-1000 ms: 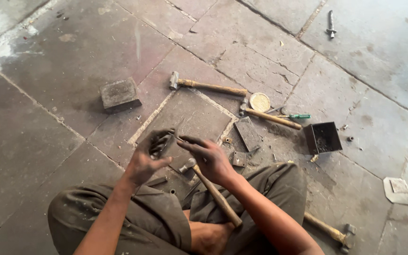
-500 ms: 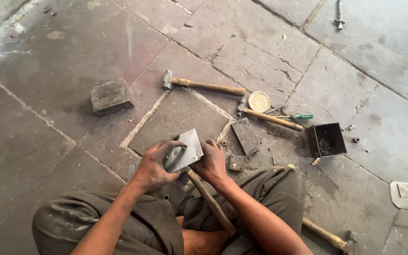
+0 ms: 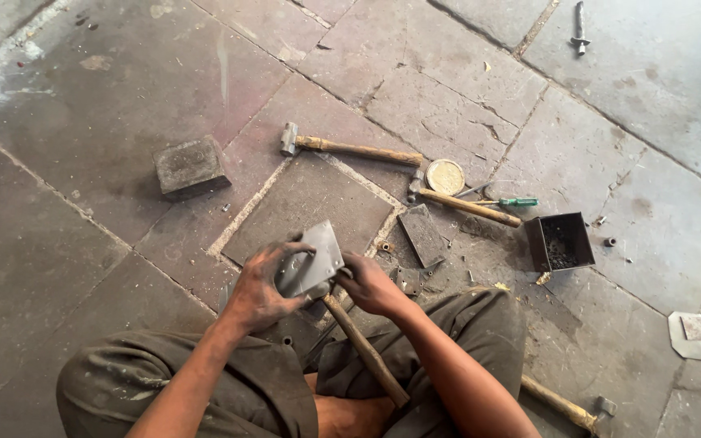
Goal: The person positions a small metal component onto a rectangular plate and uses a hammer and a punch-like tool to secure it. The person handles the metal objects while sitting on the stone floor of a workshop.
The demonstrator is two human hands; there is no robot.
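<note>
Stone-slab floor [image 3: 107,73], hammers [image 3: 350,148], metal block [image 3: 191,167], open box [image 3: 560,242], round tin [image 3: 445,176]

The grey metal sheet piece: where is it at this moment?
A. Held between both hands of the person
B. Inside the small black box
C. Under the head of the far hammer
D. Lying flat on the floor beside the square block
A: the grey metal sheet piece is lifted off the floor, gripped by the left hand on one side and the right hand on the other.

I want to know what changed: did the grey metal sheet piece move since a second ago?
Yes. The flat grey metal sheet piece was turned up by both hands, its broad face now showing above the floor slab.
</note>
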